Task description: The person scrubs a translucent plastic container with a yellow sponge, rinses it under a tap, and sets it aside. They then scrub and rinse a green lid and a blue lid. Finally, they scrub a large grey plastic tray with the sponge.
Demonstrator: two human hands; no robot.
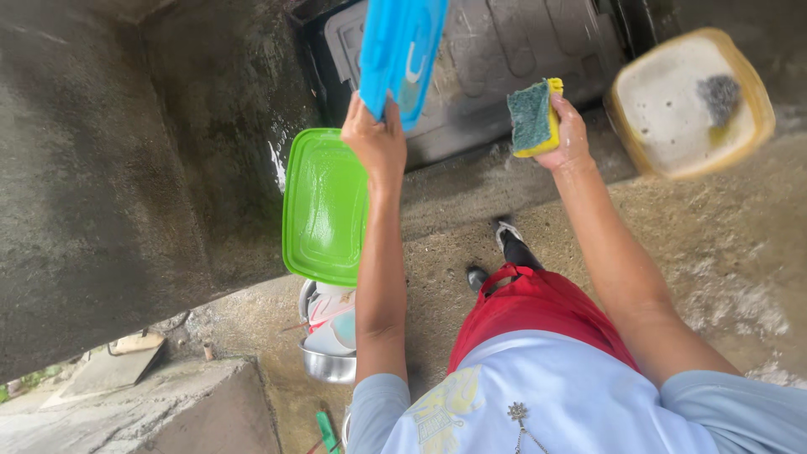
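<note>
Bright blue lid (399,50); yellow sponge (535,118) with a green scouring face; lime-green lid (324,206) at nine o'clock; yellow-rimmed tub (691,105) at two o'clock.

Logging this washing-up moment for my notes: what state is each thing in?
Blue lid: held up, tilted, in left hand.
Sponge: gripped in right hand, green side showing.
Green lid: wet, leaning against the wall.
Yellow tub: open, soapy inside.
Metal bowl: filled with dishes.

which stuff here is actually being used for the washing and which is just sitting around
In use:
left hand holding blue lid
right hand holding yellow-green sponge

Lying about:
green lid
yellow tub with a scrubber inside
metal bowl of dishes
</note>
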